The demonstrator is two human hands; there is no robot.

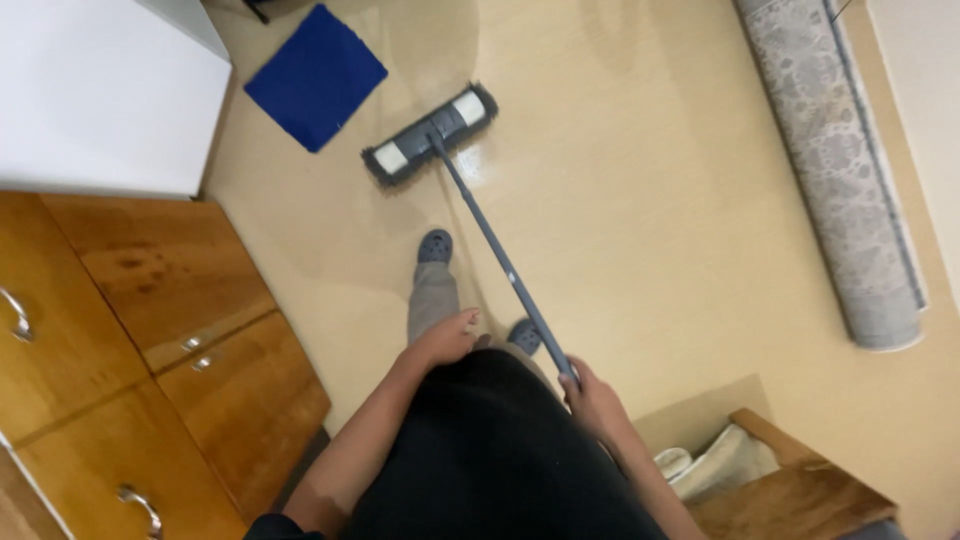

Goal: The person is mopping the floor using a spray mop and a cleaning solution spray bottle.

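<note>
My right hand [592,396] grips the lower end of a grey mop handle [495,245]. The handle runs up and left to a flat grey mop head [431,133] with white pads, lying on the beige floor [640,200]. My left hand [447,338] hangs by my thigh with fingers loosely curled, holding nothing. Below it I see my beige trousers and grey clogs [435,245], one foot forward beside the handle.
A blue cloth mat [316,76] lies on the floor left of the mop head. Wooden cabinets [170,330] with metal handles and a white counter [100,90] stand on the left. A rolled grey rug [845,170] lies at right. A wooden piece with cloth [770,470] sits bottom right.
</note>
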